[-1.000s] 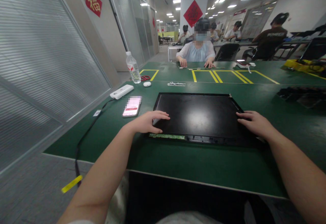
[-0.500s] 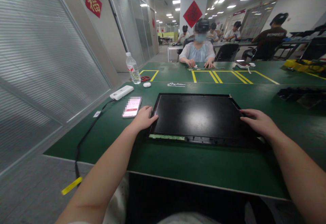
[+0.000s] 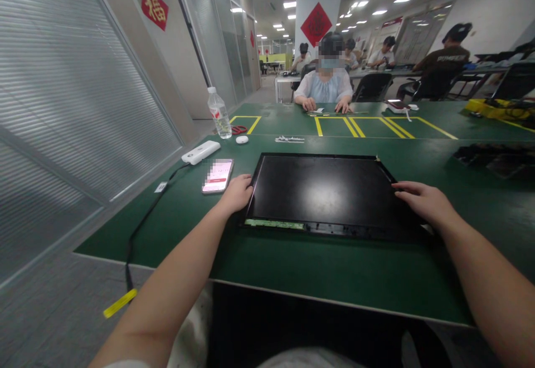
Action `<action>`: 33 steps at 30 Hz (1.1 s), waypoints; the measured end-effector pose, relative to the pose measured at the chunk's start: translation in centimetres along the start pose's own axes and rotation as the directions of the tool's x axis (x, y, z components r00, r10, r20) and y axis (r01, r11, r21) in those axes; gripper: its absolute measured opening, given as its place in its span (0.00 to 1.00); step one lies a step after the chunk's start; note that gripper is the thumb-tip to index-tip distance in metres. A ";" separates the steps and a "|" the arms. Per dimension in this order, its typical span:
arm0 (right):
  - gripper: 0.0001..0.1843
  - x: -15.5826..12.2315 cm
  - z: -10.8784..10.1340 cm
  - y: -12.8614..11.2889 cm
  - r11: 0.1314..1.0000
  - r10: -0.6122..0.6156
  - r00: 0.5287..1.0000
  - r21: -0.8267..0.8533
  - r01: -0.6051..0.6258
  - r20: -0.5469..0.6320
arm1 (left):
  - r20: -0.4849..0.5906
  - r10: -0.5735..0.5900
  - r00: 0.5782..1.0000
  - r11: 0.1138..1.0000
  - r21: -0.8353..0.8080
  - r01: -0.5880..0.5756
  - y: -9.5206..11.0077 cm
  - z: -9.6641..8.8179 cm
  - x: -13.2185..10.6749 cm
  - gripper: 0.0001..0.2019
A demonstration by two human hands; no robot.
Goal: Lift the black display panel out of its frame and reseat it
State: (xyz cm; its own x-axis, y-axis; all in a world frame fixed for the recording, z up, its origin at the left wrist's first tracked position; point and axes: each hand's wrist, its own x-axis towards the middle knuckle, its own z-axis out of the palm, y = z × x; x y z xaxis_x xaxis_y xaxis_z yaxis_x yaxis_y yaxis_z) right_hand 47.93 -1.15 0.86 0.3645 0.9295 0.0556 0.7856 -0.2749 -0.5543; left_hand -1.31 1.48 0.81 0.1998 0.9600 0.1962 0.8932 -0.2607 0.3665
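A large black flat panel [image 3: 321, 192] lies on the green table [image 3: 317, 267] in front of me, with a thin green circuit strip [image 3: 273, 224] along its near edge. My left hand [image 3: 237, 192] is at the panel's left edge, fingers curled against it. At the right edge, my right hand [image 3: 422, 202] rests with its fingers stretched out flat. A phone [image 3: 217, 175] with a lit screen lies just left of my left hand.
A white box [image 3: 200, 151] with a black cable [image 3: 142, 223] trailing off the table, a water bottle [image 3: 219, 112], red scissors [image 3: 239, 129] and small metal parts [image 3: 289, 139] lie further back. Dark items [image 3: 493, 159] sit at right. A person [image 3: 326, 83] works opposite.
My left hand slid off the panel's top surface to its left edge and curled there. My right hand shifted slightly outward along the right edge. The panel has stayed in place.
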 end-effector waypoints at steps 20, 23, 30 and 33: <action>0.21 0.6 0.6 1.0 0.981 -0.125 0.991 -0.142 0.130 0.041 | 0.227 -0.593 0.772 0.155 -0.910 0.386 3.6 -1.1 -0.4 0.23; 0.22 0.6 0.5 0.9 0.975 -0.128 0.991 -0.178 0.134 0.045 | 0.255 -0.613 0.748 0.097 -0.915 0.392 3.7 -1.2 -0.2 0.23; 0.22 0.5 0.4 0.8 0.969 -0.138 0.989 -0.201 0.145 0.051 | 0.327 -0.564 0.758 -0.016 -0.923 0.386 4.3 -1.5 -0.4 0.28; 0.22 0.7 0.5 0.9 0.968 -0.136 0.990 -0.207 0.143 0.047 | 0.328 -0.524 0.786 -0.009 -0.925 0.380 4.2 -1.5 -0.7 0.41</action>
State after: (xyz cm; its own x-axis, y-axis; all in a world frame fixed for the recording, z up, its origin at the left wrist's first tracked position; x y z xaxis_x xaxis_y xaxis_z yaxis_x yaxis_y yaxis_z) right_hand 48.66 -0.66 -0.02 0.2303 0.9688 0.0912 0.9160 -0.1842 -0.3564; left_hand 1.72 -0.41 3.60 -0.1785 0.9249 -0.3358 -0.3049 0.2725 0.9126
